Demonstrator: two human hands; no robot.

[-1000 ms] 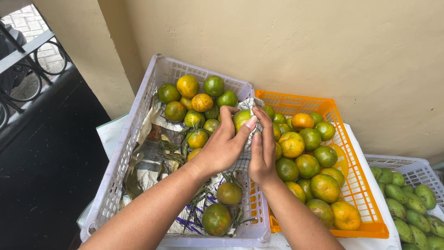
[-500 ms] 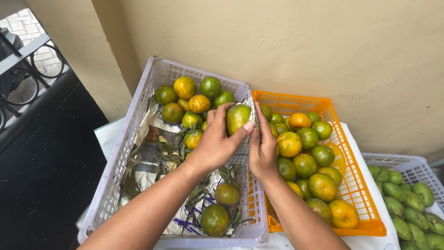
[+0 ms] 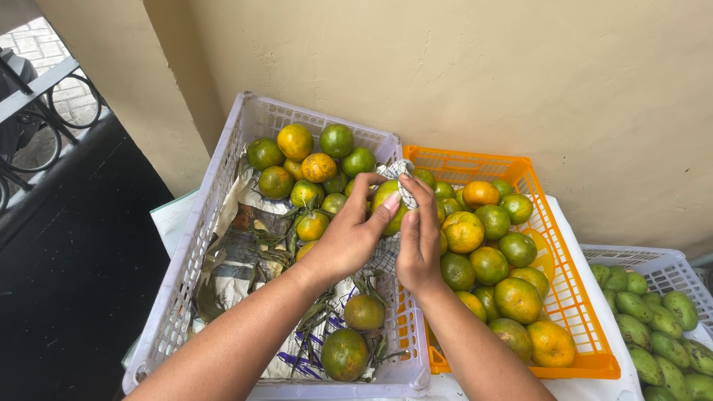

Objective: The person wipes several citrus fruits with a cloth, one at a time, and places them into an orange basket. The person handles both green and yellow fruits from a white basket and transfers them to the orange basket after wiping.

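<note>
My left hand (image 3: 349,238) grips a green-yellow citrus fruit (image 3: 388,200) above the rim between two crates. My right hand (image 3: 418,241) presses a small patterned cloth (image 3: 403,182) against the fruit's top and side. Below the hands stands a pale lilac crate (image 3: 189,256) lined with paper, with green and orange fruits at its far end and two more near its front. To the right, an orange crate (image 3: 572,297) holds several green and orange fruits.
A white crate (image 3: 672,260) with several green mangoes sits at the far right. A beige wall rises close behind the crates. At the left are a dark floor and a black metal railing (image 3: 44,126). Dry leaves and stems lie in the lilac crate.
Both hands stay together on the fruit; it has turned between the fingers, and the right hand's cloth now covers its top. The crates have not moved.
</note>
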